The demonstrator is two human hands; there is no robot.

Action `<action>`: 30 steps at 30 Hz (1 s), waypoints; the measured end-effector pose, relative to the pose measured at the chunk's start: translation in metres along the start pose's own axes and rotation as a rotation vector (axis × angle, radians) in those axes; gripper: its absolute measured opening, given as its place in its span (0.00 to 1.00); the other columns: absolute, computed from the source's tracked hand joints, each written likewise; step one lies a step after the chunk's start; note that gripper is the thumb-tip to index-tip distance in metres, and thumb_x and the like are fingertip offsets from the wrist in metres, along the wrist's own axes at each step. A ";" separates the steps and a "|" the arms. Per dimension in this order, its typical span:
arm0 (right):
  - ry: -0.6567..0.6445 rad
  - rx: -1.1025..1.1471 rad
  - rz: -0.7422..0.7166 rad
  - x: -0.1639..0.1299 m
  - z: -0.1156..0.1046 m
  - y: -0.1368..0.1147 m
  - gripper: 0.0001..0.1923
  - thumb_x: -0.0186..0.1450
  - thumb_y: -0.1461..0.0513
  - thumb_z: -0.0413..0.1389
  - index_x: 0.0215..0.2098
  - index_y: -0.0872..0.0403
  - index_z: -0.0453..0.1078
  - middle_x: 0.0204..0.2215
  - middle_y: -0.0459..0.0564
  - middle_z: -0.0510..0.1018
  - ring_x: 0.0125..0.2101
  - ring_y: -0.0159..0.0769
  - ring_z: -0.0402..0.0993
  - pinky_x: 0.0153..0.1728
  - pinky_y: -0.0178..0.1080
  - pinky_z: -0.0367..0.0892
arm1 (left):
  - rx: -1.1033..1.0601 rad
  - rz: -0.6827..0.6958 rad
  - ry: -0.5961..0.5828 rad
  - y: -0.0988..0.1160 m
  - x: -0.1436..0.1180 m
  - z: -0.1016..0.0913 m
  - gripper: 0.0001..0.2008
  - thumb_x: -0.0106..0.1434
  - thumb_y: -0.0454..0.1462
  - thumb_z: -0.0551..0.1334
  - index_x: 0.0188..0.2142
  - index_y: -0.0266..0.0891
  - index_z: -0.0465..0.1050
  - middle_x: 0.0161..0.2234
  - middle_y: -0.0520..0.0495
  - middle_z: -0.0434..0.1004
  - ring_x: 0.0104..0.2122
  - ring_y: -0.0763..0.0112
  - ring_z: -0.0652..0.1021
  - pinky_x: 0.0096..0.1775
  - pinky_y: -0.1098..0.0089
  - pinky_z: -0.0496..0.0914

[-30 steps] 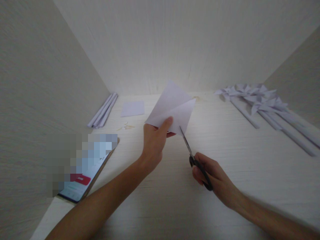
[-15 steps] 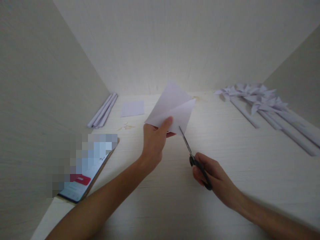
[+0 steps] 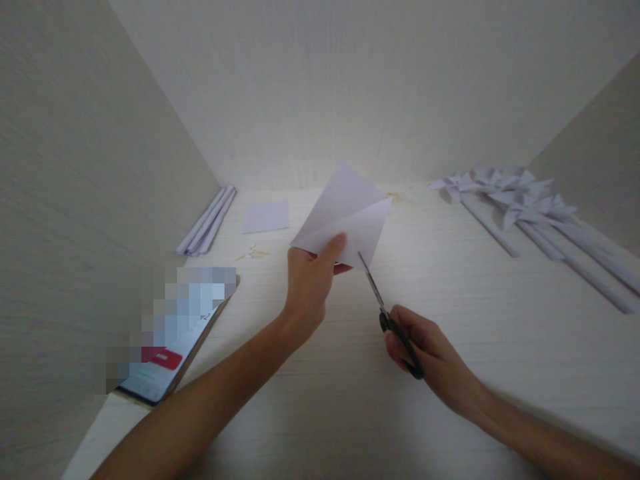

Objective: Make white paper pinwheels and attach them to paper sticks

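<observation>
I log left hand point(image 3: 310, 283) pinching the folded paper point(image 3: 345, 213), right hand point(image 3: 425, 350) gripping scissors point(image 3: 387, 313), blade tips at its lower edge.

Just one view from my end: head-worn camera, looking forward and down at the worktop point(image 3: 350, 400) from close up, facing the back wall point(image 3: 350, 87), side walls framing both edges.

phone point(image 3: 167, 353), paper rolls point(image 3: 206, 221), pinwheels point(image 3: 520, 197)

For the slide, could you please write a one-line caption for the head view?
Left hand holds a folded paper up while the right hand brings scissors to its lower edge.
</observation>
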State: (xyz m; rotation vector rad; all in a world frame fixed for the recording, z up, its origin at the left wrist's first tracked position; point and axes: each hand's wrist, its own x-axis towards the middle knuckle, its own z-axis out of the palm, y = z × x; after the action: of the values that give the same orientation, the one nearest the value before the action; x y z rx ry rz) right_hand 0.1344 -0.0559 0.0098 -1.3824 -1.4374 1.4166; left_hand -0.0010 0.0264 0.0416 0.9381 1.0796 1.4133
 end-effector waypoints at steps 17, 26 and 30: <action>-0.012 0.022 -0.033 0.000 0.000 0.004 0.18 0.58 0.50 0.48 0.21 0.53 0.51 0.15 0.39 0.55 0.16 0.24 0.50 0.16 0.32 0.47 | 0.008 -0.023 -0.003 -0.001 -0.002 0.001 0.16 0.46 0.40 0.62 0.34 0.34 0.70 0.33 0.45 0.75 0.29 0.70 0.75 0.28 0.71 0.72; -0.018 0.013 -0.038 0.000 -0.001 0.005 0.18 0.59 0.50 0.47 0.21 0.53 0.51 0.14 0.39 0.55 0.16 0.25 0.50 0.16 0.32 0.47 | 0.022 -0.048 -0.019 -0.001 -0.005 0.002 0.16 0.46 0.40 0.62 0.34 0.34 0.71 0.33 0.44 0.75 0.30 0.69 0.75 0.28 0.71 0.72; -0.025 0.019 -0.036 0.000 -0.001 0.003 0.18 0.58 0.49 0.47 0.21 0.53 0.51 0.14 0.39 0.55 0.16 0.25 0.49 0.16 0.32 0.47 | 0.016 -0.049 -0.034 -0.002 -0.007 0.003 0.15 0.45 0.40 0.63 0.34 0.34 0.72 0.32 0.45 0.75 0.29 0.70 0.75 0.27 0.71 0.72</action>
State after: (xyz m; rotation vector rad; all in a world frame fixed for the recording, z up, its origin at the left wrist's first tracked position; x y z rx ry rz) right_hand 0.1360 -0.0556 0.0072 -1.3247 -1.4538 1.4253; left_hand 0.0031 0.0194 0.0412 0.9378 1.0825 1.3460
